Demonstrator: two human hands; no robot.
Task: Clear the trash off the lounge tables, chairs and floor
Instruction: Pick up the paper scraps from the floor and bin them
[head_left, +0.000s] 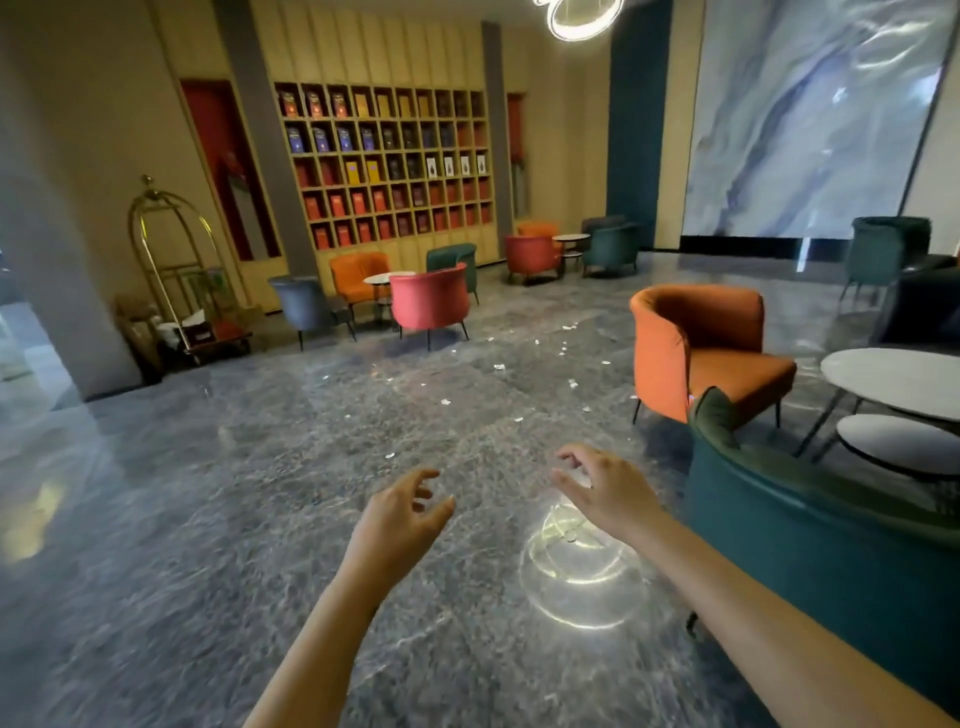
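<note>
- In a lounge with a polished grey stone floor (208, 519), seen from head height, two bare forearms reach forward and down over the middle of the room.
- The left hand (400, 512) hangs over the floor with its fingers apart and loosely curled, holding nothing.
- The right hand (605, 491) is just beside it at about the same height, fingers spread and bent like a claw, also holding nothing.
- The trash is small white paper scraps (498, 366) scattered on the floor beyond both hands (the view is blurred, so their number is unclear). One lies near the left hand's fingertips; most lie farther off, between a pink chair (428, 301) and an orange chair (696, 353).
- A dark green chair (810, 525) stands close on the right, its back toward the camera, near the right forearm.
- Behind it, a round white worktop (893, 382) stands over a lower, smaller round one (898, 439).
- Bright rings of lamp light (571, 561) reflect on the floor under the right wrist.
- On the far wall, a grid of shelves (384, 166) holds red, orange and purple boxes, with more coloured chairs grouped around small tables in front.
- A brass luggage cart (171, 270) stands at far left beside a pillar.
- A large blue-grey marble panel (815, 114) covers the wall at upper right.
</note>
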